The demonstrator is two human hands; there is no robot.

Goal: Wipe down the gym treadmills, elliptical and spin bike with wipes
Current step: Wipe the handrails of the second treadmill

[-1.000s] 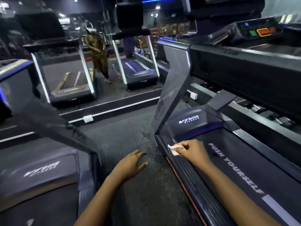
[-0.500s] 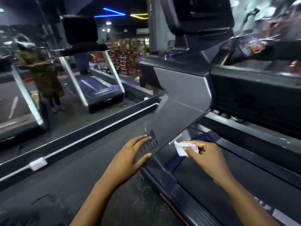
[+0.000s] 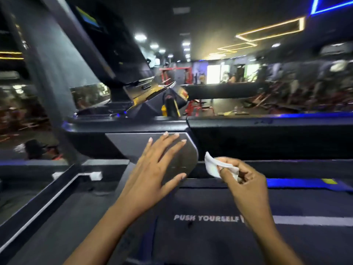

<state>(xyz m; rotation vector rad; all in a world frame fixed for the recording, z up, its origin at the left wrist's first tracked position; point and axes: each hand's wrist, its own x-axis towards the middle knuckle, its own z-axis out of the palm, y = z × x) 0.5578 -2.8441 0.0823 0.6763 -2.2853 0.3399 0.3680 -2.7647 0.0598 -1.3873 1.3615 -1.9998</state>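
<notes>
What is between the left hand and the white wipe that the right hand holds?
Head view: only the rounded edge of the grey panel, which the left hand partly covers, then a narrow dark strip of treadmill frame before the wipe.

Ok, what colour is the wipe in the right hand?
White; the head view shows the wipe in the right hand.

Bare left hand (image 3: 152, 169) and bare right hand (image 3: 246, 186). Uncovered up to frame edge: left forearm (image 3: 99, 232), right forearm (image 3: 275, 243). Long, pale, rounded fingernails (image 3: 150, 139) on left, reaching past fingertips.
</notes>
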